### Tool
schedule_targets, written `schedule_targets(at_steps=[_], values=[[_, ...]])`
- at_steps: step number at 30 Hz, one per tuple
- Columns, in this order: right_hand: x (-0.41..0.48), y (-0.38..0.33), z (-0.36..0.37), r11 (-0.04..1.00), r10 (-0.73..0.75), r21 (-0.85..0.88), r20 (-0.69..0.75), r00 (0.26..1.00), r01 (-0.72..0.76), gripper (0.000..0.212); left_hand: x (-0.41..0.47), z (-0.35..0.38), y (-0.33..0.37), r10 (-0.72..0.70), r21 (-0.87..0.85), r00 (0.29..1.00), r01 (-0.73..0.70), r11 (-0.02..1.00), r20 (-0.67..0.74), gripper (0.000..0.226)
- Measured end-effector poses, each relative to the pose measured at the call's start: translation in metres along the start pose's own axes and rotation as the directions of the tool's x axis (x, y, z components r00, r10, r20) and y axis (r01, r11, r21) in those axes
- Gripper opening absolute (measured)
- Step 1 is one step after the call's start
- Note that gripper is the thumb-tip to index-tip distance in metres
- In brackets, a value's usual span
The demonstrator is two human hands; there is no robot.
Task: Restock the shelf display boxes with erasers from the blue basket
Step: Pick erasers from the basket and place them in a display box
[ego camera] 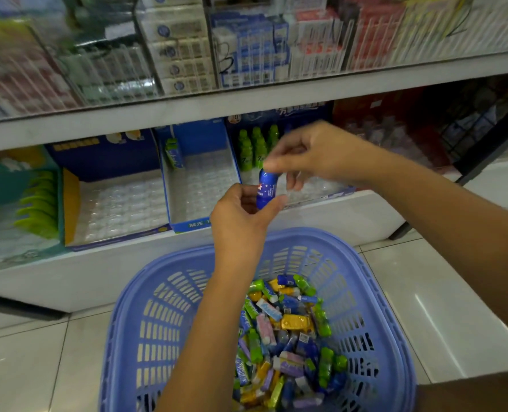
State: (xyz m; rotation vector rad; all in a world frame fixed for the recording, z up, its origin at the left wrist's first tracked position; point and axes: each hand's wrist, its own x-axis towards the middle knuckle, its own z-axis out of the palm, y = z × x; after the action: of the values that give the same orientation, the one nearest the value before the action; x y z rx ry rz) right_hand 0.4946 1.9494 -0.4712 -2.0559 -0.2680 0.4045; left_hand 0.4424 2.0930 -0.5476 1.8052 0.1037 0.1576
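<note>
Eraser [264, 188], blue, bottle-shaped: pinched upright at its base by left hand [242, 217], top nipped between right hand [315, 156] thumb and finger, likely to steady and aim. Held at 12 o'clock from basket [122, 322], just before display box [294, 113] of green bottles [254, 148].

At 12 o'clock the packets [184, 49] on the upper shelf are smeared by blur, their print unreadable. The blue eraser [266, 188] near the centre shows only its middle: the left hand [241, 215] covers its lower end, the right hand [315, 156] its top. The left forearm [217, 322] hides part of the eraser pile [291, 322] at 6 o'clock, where the bottom edge cuts off the basket [122, 322]. The dark goods [410, 135] at 2 o'clock are too blurred to tell
</note>
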Motion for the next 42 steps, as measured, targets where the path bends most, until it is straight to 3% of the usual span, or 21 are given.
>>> schedule_targets(at_steps=[6,13,15,17,21,25,30,36,42], values=[[-0.015,0.009,0.01,0.998,0.045,0.047,-0.117,0.992,-0.04,0.03,-0.007,0.01,0.003,0.128,0.099,0.987,-0.119,0.988,-0.093,0.034],[-0.017,0.013,-0.004,0.998,-0.017,0.063,-0.115,0.993,0.025,0.027,0.001,0.006,0.001,0.179,0.08,0.984,-0.178,0.981,0.006,0.025],[-0.01,0.016,-0.007,0.998,-0.044,-0.041,-0.173,0.984,0.038,0.025,0.004,0.008,-0.002,0.168,0.085,0.985,-0.17,0.982,0.031,0.024],[0.004,0.022,-0.016,0.979,-0.088,-0.201,-0.277,0.957,0.031,0.025,0.007,0.012,-0.006,0.138,0.176,0.982,-0.16,0.971,0.128,0.047],[0.04,0.038,-0.039,0.839,-0.149,-0.534,-0.41,0.9,-0.104,0.037,0.006,0.022,-0.017,0.095,0.525,0.911,-0.315,0.791,0.402,0.062],[0.064,0.052,-0.042,0.822,-0.135,-0.561,-0.358,0.924,-0.097,0.037,0.002,0.026,-0.026,0.075,0.618,0.882,-0.383,0.686,0.464,0.065],[0.074,0.057,-0.04,0.775,-0.171,-0.628,-0.312,0.935,-0.067,0.037,0.007,0.024,-0.029,0.101,0.618,0.872,-0.417,0.666,0.479,0.062],[0.078,0.053,-0.046,0.688,-0.101,-0.721,-0.21,0.973,-0.084,0.036,0.009,0.023,-0.032,0.121,0.602,0.866,-0.431,0.673,0.485,0.061],[0.075,0.048,-0.042,0.681,-0.068,-0.723,-0.219,0.973,-0.115,0.042,0.009,0.023,-0.033,0.093,0.618,0.856,-0.438,0.653,0.508,0.062]])
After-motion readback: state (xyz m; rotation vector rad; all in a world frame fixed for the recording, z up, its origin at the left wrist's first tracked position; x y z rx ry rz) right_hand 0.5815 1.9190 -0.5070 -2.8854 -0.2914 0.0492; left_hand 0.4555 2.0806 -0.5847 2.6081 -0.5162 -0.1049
